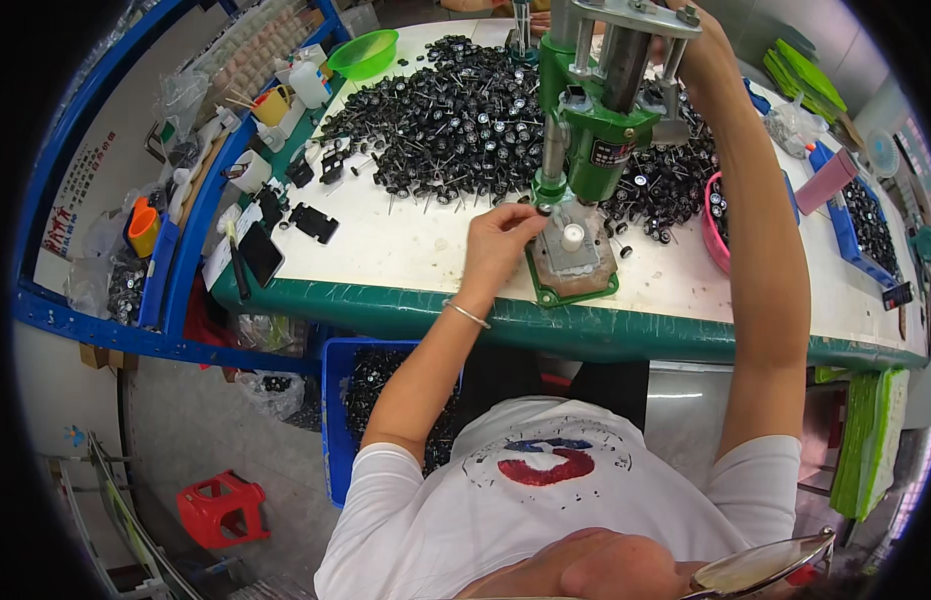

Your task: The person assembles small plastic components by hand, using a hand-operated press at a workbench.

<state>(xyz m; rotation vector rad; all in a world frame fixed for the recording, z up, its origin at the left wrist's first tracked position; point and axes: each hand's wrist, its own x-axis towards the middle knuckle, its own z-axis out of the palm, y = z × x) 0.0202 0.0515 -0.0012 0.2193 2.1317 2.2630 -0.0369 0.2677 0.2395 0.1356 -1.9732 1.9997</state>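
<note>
Arms (760, 250) outstretched, left hand (498, 245) at green press (597, 165), right hand (701, 55) raised

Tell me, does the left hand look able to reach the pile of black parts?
Probably yes: the pile lies just beyond the left hand; the green press stands to its right, leaving the way free.

The green metal press (593, 165) is cut off above; the right hand (697, 62) is partly hidden behind its silver metal bracket (635, 14); whatever is touched by the left hand (498, 243) cannot be told.
</note>
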